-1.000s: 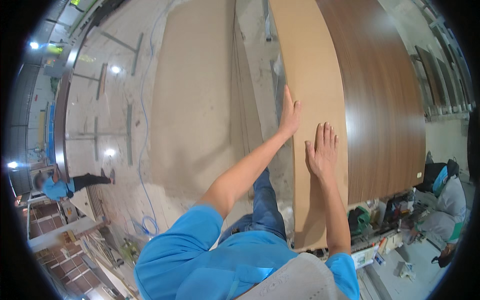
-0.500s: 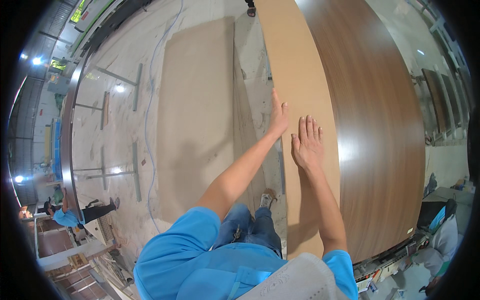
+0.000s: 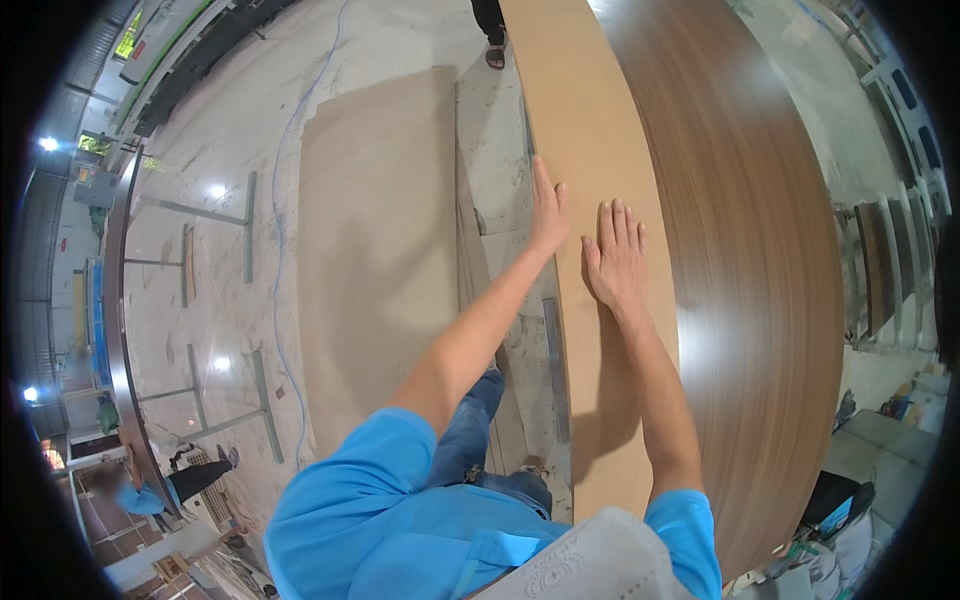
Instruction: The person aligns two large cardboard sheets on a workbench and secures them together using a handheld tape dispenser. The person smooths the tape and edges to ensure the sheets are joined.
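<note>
A long tan board (image 3: 590,120) runs away from me along the left side of a wide wood-grain panel (image 3: 760,300). My left hand (image 3: 547,212) rests along the tan board's left edge. Its index finger points forward and its thumb lies toward the top face; the other fingers are mostly hidden. On the board's top face, to the right, my right hand (image 3: 618,262) lies flat with fingers stretched out and thumb apart. Neither hand is seen wrapped round anything.
A large brown sheet (image 3: 375,260) lies on the floor to my left, beside a blue hose (image 3: 282,250) and metal frames (image 3: 250,230). A person's foot (image 3: 495,57) shows at the board's far end. Another person (image 3: 150,495) stands at a dark panel (image 3: 125,340), far left.
My view has shifted forward, and my legs have changed position in a step. Both hands keep nearly the same pose on the board. More of the far person's leg shows.
</note>
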The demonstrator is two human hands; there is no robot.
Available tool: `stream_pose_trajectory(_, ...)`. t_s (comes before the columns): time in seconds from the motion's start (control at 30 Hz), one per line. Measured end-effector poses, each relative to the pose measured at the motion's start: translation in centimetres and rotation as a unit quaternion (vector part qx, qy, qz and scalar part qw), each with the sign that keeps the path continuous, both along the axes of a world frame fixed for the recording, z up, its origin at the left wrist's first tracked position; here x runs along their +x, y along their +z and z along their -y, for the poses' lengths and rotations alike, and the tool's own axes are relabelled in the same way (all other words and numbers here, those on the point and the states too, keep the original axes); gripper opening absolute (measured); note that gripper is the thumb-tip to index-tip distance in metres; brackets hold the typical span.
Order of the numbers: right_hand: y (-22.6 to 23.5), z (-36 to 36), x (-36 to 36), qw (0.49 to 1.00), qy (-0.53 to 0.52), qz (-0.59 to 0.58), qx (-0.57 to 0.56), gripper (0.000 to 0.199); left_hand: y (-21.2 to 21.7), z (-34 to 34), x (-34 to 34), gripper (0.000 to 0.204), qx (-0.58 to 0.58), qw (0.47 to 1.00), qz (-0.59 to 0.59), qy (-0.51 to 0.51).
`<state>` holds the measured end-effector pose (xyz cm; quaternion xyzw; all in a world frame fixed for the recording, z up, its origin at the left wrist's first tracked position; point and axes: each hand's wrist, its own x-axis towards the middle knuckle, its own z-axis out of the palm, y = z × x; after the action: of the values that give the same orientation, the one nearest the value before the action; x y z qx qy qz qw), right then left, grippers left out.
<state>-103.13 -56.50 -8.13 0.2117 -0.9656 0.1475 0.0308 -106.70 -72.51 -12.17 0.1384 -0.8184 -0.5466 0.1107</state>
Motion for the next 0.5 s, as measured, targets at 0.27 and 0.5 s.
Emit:
stream_pose_trajectory(0.27, -0.3, 9.8, -18.8, 1.000, 0.005, -0.024, -0.005, 0.065, 0.8, 9.3, -17.2, 0.067, -0.021, 1.000, -0.013, 0.010)
stream_pose_trajectory(0.5, -1.0, 16.4, -32.8, 0.999, 0.014, -0.045, -0.012, 0.065, 0.3, 17.0, -31.2, 0.067, -0.007, 1.000, -0.016, 0.002)
